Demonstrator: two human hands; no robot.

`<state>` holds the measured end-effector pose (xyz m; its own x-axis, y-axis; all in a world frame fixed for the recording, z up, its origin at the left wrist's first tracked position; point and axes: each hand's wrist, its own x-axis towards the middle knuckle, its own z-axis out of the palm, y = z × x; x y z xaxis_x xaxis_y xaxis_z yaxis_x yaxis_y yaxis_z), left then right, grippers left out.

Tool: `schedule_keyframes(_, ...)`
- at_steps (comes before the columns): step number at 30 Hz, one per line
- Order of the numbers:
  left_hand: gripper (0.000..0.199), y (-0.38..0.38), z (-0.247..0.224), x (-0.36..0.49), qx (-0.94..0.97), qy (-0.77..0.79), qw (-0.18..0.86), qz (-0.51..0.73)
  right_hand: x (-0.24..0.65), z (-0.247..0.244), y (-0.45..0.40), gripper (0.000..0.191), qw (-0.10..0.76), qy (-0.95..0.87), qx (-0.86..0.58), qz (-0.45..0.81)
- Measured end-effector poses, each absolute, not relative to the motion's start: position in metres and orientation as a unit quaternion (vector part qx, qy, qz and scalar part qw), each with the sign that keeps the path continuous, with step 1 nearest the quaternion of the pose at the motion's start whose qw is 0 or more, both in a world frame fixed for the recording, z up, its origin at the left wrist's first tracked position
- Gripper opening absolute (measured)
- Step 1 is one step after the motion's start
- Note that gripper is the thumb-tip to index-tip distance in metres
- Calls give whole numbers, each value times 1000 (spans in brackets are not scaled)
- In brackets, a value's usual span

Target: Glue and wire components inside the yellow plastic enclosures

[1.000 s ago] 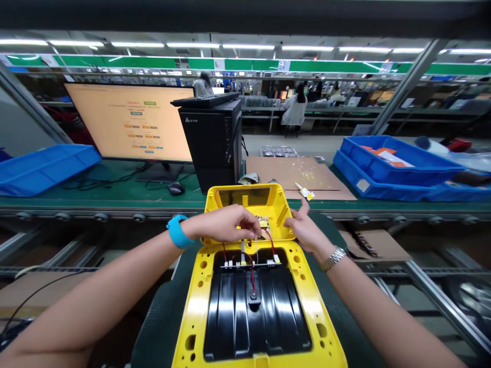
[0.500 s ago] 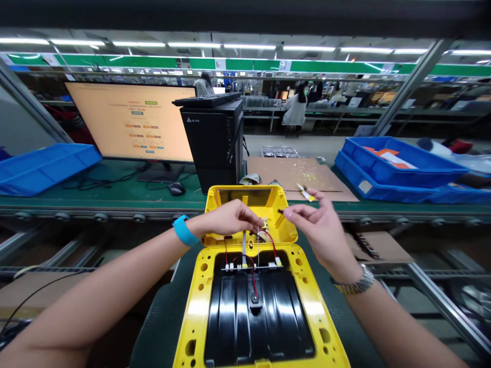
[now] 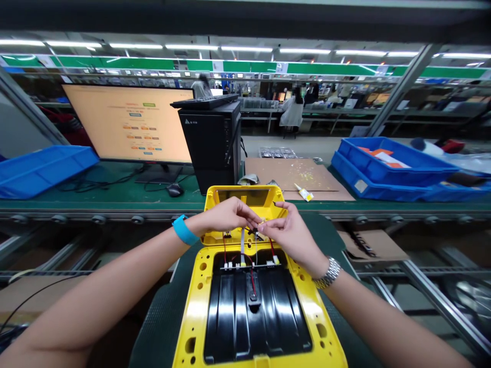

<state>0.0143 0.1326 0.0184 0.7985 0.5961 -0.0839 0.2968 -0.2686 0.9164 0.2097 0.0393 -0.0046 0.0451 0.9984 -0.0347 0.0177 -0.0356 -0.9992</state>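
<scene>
In the head view we look down at our two bare hands, which meet over an open yellow plastic case [image 3: 238, 204]. The case lies opened out on a dark padded surface [image 3: 157, 322], just in front of the edge of a green workbench [image 3: 99, 206]. Its near half holds a ribbed black panel [image 3: 253, 317], and a strip of small connectors [image 3: 249, 265] runs along that panel's far edge.

Our left hand [image 3: 226, 214], with a blue wristband [image 3: 185, 230], and our right hand [image 3: 291, 237], with a metal watch [image 3: 329, 272], are both partly closed. Their fingertips come together at a small circuit board [image 3: 261, 225] in the far half of the case. Red wires [image 3: 272, 249] and a white ribbon cable [image 3: 242, 245] run between the board and the connectors. The fingers are pinched right at the board, but we cannot tell whether they have hold of it or of a wire.

On the bench beyond, we see a small glue tube [image 3: 303, 192] on a cardboard sheet [image 3: 295, 173], a computer tower [image 3: 210, 148], a lit monitor [image 3: 126, 122], a mouse [image 3: 175, 190] and blue plastic trays [image 3: 391, 168]. Far off, a co-worker in a white coat [image 3: 291, 112] stands at another bench.
</scene>
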Motion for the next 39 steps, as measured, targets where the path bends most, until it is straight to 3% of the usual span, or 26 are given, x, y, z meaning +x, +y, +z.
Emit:
schedule_keyframes(8, 34, 132, 17, 17, 796, 315, 498, 136, 210, -4, 37, 85, 467, -537, -544, 446)
schedule_keyframes(13, 22, 134, 5, 24, 804, 333, 479, 113, 220, 7, 25, 57, 388, -686, -607, 100)
schedule_keyframes(15, 22, 135, 1, 26, 806, 339, 480, 78, 229, 12, 22, 54, 387, -685, -615, 47)
schedule_keyframes(27, 22, 149, 7, 43, 805, 353, 468, -93, 286, 3, 12, 63, 479, -621, -609, 116)
schedule_keyframes(35, 13, 127, 29, 59, 859, 392, 312, -103, 306, -4, 1, 65, 520, -604, -593, 110)
schedule_keyframes(39, 13, 112, 42, 66, 867, 389, 285, -122, 309, -2, -7, 66, 533, -598, -588, 111)
